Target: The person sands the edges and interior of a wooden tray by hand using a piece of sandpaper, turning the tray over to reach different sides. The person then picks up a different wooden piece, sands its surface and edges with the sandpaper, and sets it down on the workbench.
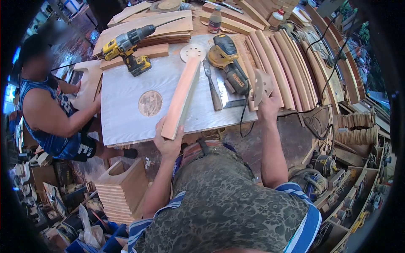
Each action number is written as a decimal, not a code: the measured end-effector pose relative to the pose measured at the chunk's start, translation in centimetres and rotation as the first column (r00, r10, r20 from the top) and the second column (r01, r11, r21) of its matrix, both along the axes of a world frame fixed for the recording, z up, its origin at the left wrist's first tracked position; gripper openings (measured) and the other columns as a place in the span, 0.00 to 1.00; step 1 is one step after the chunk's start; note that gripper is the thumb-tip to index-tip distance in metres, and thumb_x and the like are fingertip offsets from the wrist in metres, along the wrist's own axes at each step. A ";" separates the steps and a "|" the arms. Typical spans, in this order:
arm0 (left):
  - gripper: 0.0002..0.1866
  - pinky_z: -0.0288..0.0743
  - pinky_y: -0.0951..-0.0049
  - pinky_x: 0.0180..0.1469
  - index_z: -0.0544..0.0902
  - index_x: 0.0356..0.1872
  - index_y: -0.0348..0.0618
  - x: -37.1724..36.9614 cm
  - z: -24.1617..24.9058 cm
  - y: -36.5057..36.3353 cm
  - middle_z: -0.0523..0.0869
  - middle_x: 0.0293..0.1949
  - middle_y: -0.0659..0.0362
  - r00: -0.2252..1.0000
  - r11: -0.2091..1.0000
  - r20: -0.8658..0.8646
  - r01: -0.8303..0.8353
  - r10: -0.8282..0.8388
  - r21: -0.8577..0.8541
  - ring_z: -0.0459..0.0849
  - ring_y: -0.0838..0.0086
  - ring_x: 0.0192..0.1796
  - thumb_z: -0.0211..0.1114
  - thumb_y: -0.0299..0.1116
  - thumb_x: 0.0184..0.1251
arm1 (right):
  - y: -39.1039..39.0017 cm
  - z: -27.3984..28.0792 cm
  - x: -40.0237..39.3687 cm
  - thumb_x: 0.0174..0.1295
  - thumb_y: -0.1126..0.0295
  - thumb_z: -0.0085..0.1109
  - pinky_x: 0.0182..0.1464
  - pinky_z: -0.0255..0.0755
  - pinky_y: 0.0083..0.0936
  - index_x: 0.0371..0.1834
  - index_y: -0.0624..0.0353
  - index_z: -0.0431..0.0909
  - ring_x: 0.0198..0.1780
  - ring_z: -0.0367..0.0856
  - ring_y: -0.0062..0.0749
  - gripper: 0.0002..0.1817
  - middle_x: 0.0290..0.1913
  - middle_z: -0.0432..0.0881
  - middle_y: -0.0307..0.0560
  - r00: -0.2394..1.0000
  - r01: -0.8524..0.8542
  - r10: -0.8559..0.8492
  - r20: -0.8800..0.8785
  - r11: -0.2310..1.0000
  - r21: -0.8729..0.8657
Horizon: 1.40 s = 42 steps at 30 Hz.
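Observation:
My left hand is closed round the near end of a pale wooden piece, whose far end reaches the round sanding disc on the table. At the right edge of the table my right hand grips another perforated sanding disc, tilted up on its edge. Just left of that hand lies a yellow and black sander. A chisel and a metal square lie between the wooden piece and the sander. A yellow drill with a long bit stands at the back left.
The white tabletop bears a round wooden inlay. Long wooden strips line the right side, with a bottle behind. A co-worker stands at the left. A black cord hangs over the front edge. Stacked boards stand below.

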<state>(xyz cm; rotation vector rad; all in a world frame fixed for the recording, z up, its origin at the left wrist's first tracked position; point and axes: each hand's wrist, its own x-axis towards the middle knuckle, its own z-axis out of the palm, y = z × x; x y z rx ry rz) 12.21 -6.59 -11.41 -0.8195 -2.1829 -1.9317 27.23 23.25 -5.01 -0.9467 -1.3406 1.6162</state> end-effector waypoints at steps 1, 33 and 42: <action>0.33 0.79 0.61 0.63 0.77 0.64 0.31 0.0 0.6 -0.3 0.84 0.58 0.45 1.000 0.997 -0.001 0.008 -0.008 -0.073 0.85 0.58 0.59 0.82 0.24 0.57 | 0.6 1.1 0.2 0.72 0.70 0.66 0.35 0.79 0.23 0.53 0.65 0.82 0.33 0.85 0.25 0.12 0.38 0.88 0.45 0.999 0.044 -0.044 0.013 0.999 0.026; 0.18 0.83 0.69 0.54 0.81 0.61 0.28 7.8 8.7 12.6 0.91 0.49 0.50 0.664 0.829 0.668 0.544 -0.335 -0.126 0.89 0.74 0.49 0.62 0.31 0.80 | -0.3 1.2 8.0 0.75 0.72 0.60 0.48 0.85 0.30 0.52 0.69 0.85 0.46 0.91 0.36 0.11 0.48 0.90 0.52 0.860 -0.508 0.448 -0.246 0.801 -0.317; 0.24 0.80 0.68 0.61 0.80 0.65 0.29 7.0 7.3 12.3 0.89 0.55 0.49 0.474 0.687 0.807 0.716 -0.351 -0.121 0.89 0.66 0.56 0.67 0.40 0.79 | -0.1 -0.2 7.7 0.76 0.66 0.59 0.50 0.85 0.29 0.53 0.71 0.82 0.45 0.91 0.32 0.16 0.45 0.90 0.52 0.816 -0.575 0.373 -0.442 0.608 -0.548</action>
